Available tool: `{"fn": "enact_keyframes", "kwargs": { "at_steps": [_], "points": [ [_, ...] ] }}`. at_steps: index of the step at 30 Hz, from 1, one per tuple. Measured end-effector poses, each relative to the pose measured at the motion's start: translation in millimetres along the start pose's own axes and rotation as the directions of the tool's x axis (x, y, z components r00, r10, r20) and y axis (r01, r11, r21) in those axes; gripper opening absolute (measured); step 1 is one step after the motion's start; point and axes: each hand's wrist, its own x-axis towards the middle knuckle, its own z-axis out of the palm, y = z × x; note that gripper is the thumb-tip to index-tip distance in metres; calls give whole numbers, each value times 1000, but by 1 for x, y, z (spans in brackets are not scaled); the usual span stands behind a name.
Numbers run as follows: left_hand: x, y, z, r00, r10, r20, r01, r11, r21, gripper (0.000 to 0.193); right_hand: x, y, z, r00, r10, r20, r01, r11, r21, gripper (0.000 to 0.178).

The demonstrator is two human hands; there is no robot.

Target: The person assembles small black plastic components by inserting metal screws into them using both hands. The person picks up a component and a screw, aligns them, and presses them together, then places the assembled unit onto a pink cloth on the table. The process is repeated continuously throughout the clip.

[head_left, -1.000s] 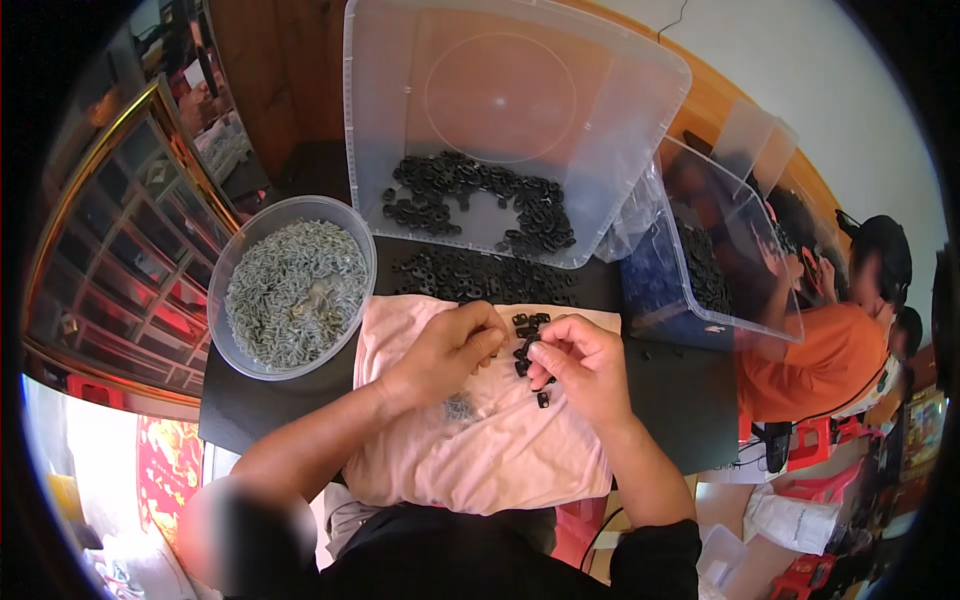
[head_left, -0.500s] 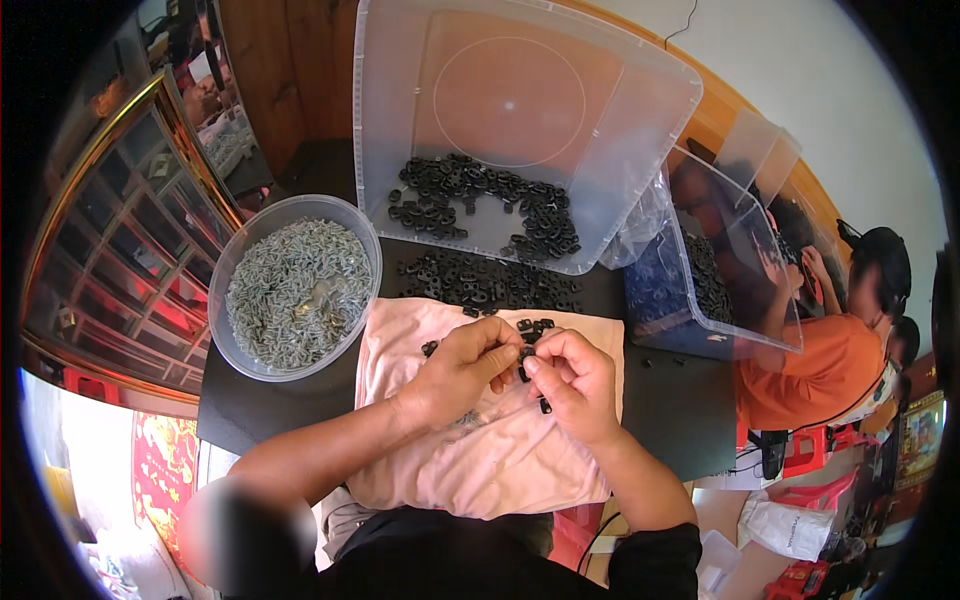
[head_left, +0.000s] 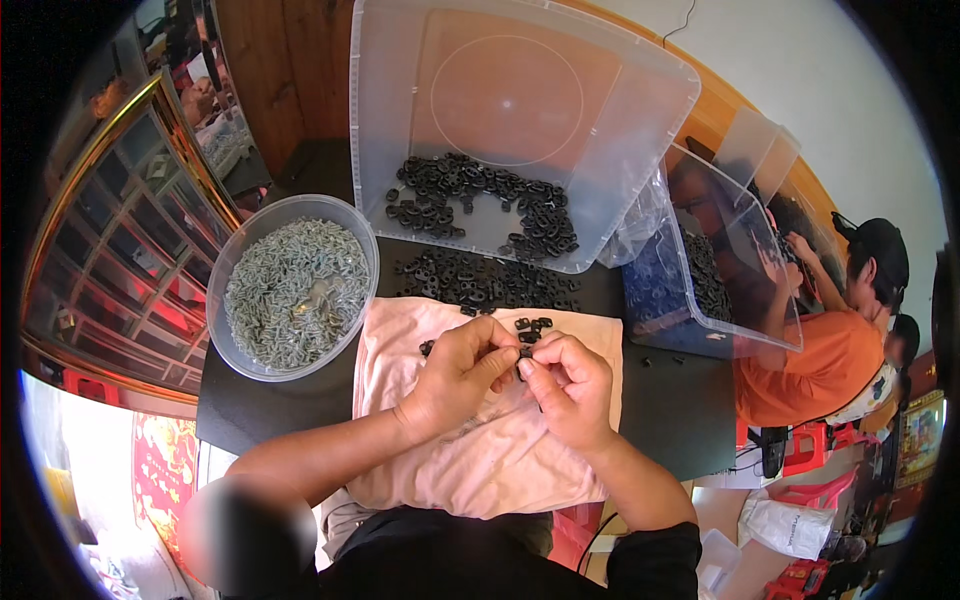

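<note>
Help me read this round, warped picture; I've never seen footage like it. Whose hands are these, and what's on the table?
A wide fisheye camera on a person's head looks down, so edges bend. The left hand and right hand are the wearer's own, meeting over a pink cloth with a small black part pinched between their fingertips. More black parts lie loose and in a tilted clear bin. A round clear tub holds small grey metal pieces. A person in an orange shirt works to the right.
</note>
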Motion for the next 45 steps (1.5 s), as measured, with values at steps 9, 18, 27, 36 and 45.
{"fn": "enact_keyframes", "kwargs": {
  "at_steps": [9, 18, 27, 36, 45],
  "points": [
    [4, 0, -2, 995, 101, 16, -102, 994, 32, 8, 5, -8, 2, 993, 114, 10, -113, 968, 222, 10],
    [26, 32, -51, 959, 235, -159, -153, 900, 408, 12, 23, -3, -33, 981, 174, -86, -118, 887, 445, 5],
    [27, 20, -40, 891, 454, 12, -248, 464, 850, 5, 24, -4, -41, 978, 196, -70, -143, 878, 457, 2],
    [38, 7, -44, 903, 424, -65, -158, 470, 868, 11, 30, 13, -45, 969, 244, -41, -196, 859, 473, 7],
    [57, 9, -43, 975, 221, -2, -74, 331, 941, 18, 29, 7, -42, 973, 230, -38, -182, 853, 489, 8]
  ]
}}
